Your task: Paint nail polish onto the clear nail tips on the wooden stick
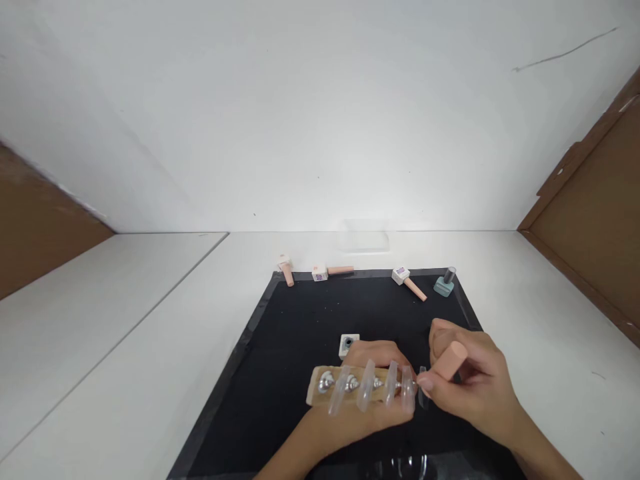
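My left hand grips a small wooden block that carries a row of clear false nail tips on silver holders, held just above a black mat. My right hand is closed on a pink nail polish cap, brush end hidden, its fingertips at the rightmost nail tip. An open small white polish bottle stands on the mat just behind my left hand.
Along the mat's far edge lie three pink-capped white polish bottles on their sides, and a teal bottle with a grey cap stands upright. White tabletop surrounds the mat; a white wall behind, brown panels at both sides.
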`<state>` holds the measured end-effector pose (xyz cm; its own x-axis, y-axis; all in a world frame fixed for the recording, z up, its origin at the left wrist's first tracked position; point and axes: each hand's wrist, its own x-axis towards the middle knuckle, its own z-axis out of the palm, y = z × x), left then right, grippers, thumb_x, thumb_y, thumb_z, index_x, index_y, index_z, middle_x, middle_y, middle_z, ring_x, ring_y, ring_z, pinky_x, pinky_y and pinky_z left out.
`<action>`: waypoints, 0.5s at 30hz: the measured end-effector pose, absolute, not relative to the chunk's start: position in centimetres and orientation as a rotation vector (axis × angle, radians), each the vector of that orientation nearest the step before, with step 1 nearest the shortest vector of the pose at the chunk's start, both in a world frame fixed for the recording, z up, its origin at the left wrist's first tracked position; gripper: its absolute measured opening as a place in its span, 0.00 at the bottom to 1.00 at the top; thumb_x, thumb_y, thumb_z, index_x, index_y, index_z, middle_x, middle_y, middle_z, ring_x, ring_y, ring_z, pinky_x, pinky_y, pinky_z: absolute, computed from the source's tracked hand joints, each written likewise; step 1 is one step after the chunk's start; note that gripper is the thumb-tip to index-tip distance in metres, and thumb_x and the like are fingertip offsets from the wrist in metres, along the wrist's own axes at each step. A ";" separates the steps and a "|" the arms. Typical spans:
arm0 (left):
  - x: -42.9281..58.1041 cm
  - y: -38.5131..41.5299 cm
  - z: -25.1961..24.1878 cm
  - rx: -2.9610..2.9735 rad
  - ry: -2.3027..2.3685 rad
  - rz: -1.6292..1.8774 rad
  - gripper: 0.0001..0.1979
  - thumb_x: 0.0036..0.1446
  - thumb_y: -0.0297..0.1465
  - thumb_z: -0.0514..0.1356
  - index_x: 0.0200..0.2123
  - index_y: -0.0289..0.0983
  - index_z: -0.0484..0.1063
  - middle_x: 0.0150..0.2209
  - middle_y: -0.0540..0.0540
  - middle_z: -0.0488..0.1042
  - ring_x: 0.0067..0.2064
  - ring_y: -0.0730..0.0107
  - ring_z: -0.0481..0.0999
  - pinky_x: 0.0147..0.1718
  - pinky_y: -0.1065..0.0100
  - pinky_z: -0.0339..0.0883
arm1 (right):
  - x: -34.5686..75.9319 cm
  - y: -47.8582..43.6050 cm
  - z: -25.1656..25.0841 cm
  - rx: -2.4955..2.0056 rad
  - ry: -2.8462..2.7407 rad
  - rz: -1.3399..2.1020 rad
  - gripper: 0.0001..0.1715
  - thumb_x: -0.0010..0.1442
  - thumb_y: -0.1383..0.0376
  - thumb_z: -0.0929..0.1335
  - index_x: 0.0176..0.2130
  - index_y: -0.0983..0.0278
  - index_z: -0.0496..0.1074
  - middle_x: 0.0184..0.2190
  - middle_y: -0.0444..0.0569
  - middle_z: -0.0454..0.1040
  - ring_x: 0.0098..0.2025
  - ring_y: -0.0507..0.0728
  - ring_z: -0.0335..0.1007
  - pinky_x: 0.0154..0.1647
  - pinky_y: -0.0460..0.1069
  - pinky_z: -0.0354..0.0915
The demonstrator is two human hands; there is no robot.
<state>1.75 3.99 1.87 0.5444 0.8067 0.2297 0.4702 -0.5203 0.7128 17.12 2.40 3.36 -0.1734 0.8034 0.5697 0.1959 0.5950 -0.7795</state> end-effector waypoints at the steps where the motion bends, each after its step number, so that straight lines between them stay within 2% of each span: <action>1: 1.7 4.0 1.9 2.210 1.037 0.745 0.08 0.42 0.22 0.52 0.16 0.37 0.59 0.18 0.55 0.67 0.20 0.77 0.65 0.26 0.72 0.60 | 17.0 2.4 3.4 -0.858 -1.700 0.651 0.21 0.52 0.73 0.68 0.18 0.61 0.54 0.17 0.37 0.55 0.18 0.49 0.52 0.17 0.44 0.52; 7: 1.7 4.0 1.4 2.271 1.027 0.830 0.09 0.41 0.22 0.52 0.15 0.38 0.57 0.15 0.56 0.61 0.16 0.78 0.59 0.22 0.73 0.58 | 17.1 2.4 3.2 -0.965 -1.621 0.513 0.19 0.53 0.72 0.69 0.20 0.61 0.55 0.18 0.38 0.54 0.19 0.49 0.53 0.17 0.45 0.51; 10: 1.6 3.9 1.4 2.256 1.093 0.793 0.07 0.41 0.22 0.52 0.16 0.38 0.60 0.16 0.55 0.64 0.18 0.77 0.63 0.22 0.73 0.59 | 17.1 2.3 3.1 -0.914 -1.590 0.599 0.19 0.54 0.72 0.68 0.20 0.61 0.56 0.18 0.37 0.55 0.18 0.48 0.53 0.17 0.44 0.52; 15: 1.5 3.8 1.3 2.131 1.175 0.769 0.07 0.42 0.23 0.54 0.17 0.38 0.62 0.17 0.55 0.67 0.21 0.74 0.69 0.30 0.69 0.64 | 16.7 2.3 3.2 -0.927 -1.672 0.668 0.23 0.53 0.72 0.68 0.18 0.62 0.52 0.17 0.37 0.54 0.18 0.48 0.52 0.17 0.44 0.51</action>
